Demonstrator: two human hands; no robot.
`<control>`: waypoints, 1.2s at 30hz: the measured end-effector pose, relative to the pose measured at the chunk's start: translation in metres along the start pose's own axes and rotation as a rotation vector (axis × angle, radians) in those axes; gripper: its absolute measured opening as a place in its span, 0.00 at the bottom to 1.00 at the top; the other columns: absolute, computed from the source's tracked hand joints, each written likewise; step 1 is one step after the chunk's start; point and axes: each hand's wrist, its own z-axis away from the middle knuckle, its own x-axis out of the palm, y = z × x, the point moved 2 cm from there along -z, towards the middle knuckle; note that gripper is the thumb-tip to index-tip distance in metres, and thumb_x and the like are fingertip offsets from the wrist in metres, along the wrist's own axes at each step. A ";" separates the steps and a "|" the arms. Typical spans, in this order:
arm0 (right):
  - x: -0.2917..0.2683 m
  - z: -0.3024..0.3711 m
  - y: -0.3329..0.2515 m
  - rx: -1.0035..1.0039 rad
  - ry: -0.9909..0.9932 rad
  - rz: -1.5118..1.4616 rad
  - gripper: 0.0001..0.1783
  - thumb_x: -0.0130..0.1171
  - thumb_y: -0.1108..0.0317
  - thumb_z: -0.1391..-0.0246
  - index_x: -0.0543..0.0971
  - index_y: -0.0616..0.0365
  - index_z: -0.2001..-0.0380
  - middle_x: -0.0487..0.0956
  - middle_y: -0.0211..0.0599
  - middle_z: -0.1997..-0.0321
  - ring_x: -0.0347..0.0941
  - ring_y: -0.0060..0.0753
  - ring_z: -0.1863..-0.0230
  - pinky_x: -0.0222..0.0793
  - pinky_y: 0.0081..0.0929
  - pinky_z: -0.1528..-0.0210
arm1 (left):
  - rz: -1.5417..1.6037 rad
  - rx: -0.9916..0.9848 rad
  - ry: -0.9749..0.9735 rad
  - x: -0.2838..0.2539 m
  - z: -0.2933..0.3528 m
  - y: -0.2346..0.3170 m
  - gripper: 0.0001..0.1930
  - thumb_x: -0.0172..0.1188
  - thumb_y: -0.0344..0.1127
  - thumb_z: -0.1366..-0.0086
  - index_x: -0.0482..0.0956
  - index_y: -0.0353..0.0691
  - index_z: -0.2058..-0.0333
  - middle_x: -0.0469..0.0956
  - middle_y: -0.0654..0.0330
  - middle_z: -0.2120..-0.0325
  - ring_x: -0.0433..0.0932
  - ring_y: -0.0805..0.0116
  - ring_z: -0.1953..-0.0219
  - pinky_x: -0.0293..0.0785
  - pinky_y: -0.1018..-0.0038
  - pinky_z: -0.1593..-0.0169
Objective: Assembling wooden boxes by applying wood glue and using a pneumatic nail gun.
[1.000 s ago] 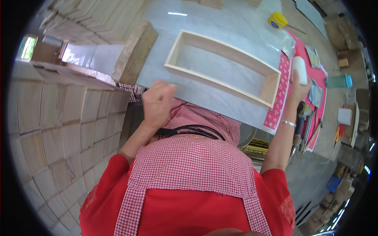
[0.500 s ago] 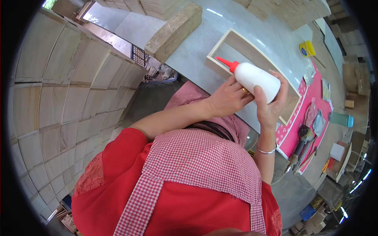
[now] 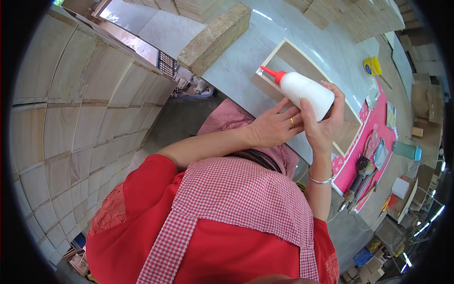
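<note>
My right hand (image 3: 326, 113) is wrapped round a white squeeze bottle (image 3: 305, 92) with a red pointed nozzle (image 3: 272, 72). The bottle lies tilted, its tip at the left corner of an open wooden box frame (image 3: 326, 71), where a small white spot shows on the edge. Just below the bottle is my left hand (image 3: 276, 127), back upward, its fingers stretched and a little apart against the frame's near side. Part of that side is hidden by both hands, so firm contact is hard to judge.
A wrapped block (image 3: 215, 40) lies on the grey table (image 3: 231, 71), with wooden pieces (image 3: 354, 19) stacked beyond. At right are a yellow tub (image 3: 372, 66), a pink mat (image 3: 347, 175) with tools, and a teal bottle (image 3: 407, 151). Stacked wooden panels (image 3: 90, 109) stand at left.
The nozzle tip has come to the frame's left corner, where a white spot now shows. My left hand has shifted slightly down from the bottle, its fingers straighter.
</note>
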 end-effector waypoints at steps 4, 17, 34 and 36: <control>-0.001 -0.009 0.008 -0.021 0.060 0.059 0.31 0.72 0.71 0.53 0.69 0.62 0.47 0.74 0.40 0.52 0.75 0.32 0.55 0.74 0.28 0.54 | -0.030 0.012 -0.011 -0.002 -0.002 0.000 0.19 0.53 0.37 0.38 0.77 0.42 0.48 0.71 0.55 0.43 0.66 0.60 0.36 0.56 0.47 0.33; 0.003 -0.050 0.013 -0.079 0.208 0.190 0.30 0.72 0.65 0.52 0.70 0.62 0.49 0.77 0.43 0.55 0.76 0.33 0.58 0.74 0.29 0.57 | -0.074 -0.014 -0.028 -0.003 -0.005 0.002 0.23 0.51 0.35 0.36 0.74 0.44 0.42 0.70 0.60 0.40 0.66 0.66 0.34 0.47 0.49 0.30; -0.056 -0.028 0.019 0.034 0.276 0.280 0.28 0.72 0.64 0.51 0.72 0.63 0.50 0.78 0.42 0.55 0.76 0.33 0.56 0.73 0.29 0.53 | -0.116 -0.008 -0.024 -0.002 -0.006 0.002 0.23 0.50 0.34 0.37 0.72 0.41 0.42 0.70 0.60 0.41 0.63 0.64 0.33 0.48 0.50 0.30; -0.068 -0.022 0.023 0.016 0.312 0.313 0.27 0.72 0.64 0.51 0.73 0.63 0.51 0.78 0.42 0.55 0.76 0.33 0.55 0.73 0.29 0.52 | -0.109 -0.017 -0.018 -0.002 -0.007 0.003 0.23 0.51 0.33 0.37 0.73 0.42 0.43 0.71 0.62 0.42 0.65 0.65 0.34 0.46 0.51 0.30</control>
